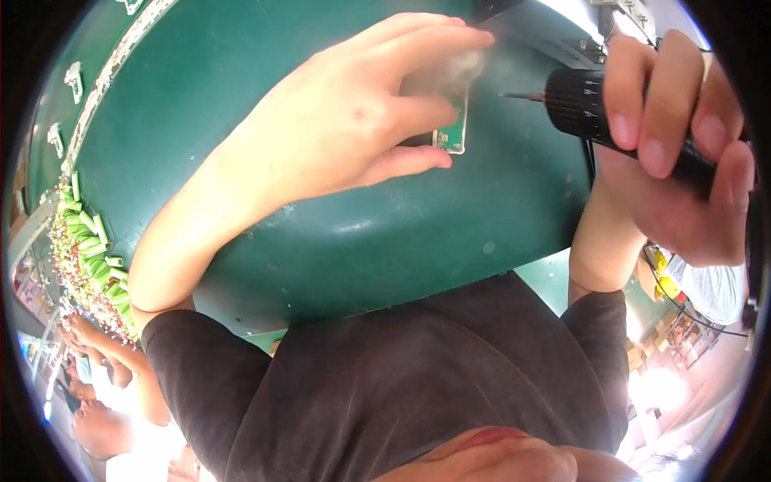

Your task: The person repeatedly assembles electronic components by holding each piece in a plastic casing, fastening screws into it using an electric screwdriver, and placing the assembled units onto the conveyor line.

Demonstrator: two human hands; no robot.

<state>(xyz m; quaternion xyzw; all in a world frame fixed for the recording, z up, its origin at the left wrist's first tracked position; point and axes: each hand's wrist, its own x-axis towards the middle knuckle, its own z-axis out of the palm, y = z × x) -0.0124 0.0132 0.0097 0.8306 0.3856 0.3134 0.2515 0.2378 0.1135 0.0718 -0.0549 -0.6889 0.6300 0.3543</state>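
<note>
My left hand (pixel 361 112) lies over a small green circuit board (pixel 450 136) in a pale frame, with thumb and fingers closed around its sides. The fingers hide much of the board, and something pale and blurred shows near the fingertips. In my right hand (pixel 679 136) is a black electric screwdriver (pixel 572 103), held level above the right side of the bench. Its thin metal bit (pixel 524 95) points left toward the board, with a gap between them.
The green bench top (pixel 377 233) lies under both hands. Green cylinders with thin wires (pixel 88 233) are heaped along its left edge, near a pale rail (pixel 104 84). A metal fixture (pixel 594 50) stands at the upper right. Another person's arm (pixel 120 353) is at the lower left.
</note>
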